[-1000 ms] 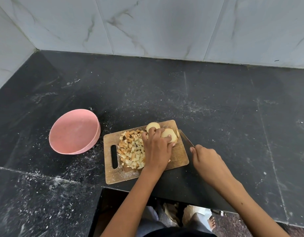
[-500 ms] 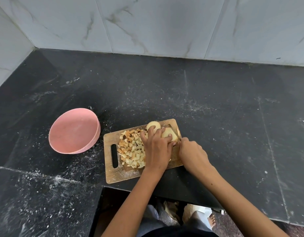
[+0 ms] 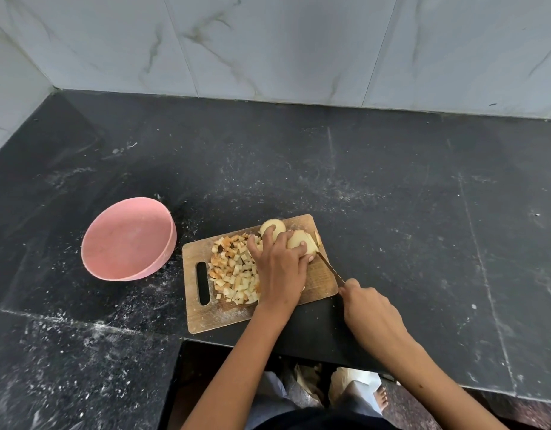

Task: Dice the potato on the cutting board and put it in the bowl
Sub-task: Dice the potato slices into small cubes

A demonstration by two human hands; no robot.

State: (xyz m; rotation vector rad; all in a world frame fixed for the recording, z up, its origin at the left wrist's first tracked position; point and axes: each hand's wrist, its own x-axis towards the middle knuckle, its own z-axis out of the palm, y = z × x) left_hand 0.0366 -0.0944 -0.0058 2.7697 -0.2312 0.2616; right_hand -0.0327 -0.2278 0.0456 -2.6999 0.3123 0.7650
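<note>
Gripping knife [image 3: 330, 268], left hand [image 3: 279, 268] steadying potato [image 3: 300, 242]

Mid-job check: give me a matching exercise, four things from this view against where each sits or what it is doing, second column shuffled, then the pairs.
Things:
1. pink bowl
2. diced potato
3. left hand
4. right hand

States:
A. grips the knife by its handle
B. heaped on the cutting board, beside the handle slot
C. on the counter, left of the board, no potato inside
D. holds the uncut potato piece down

Pairs: 1-C, 2-B, 3-D, 4-A
</note>
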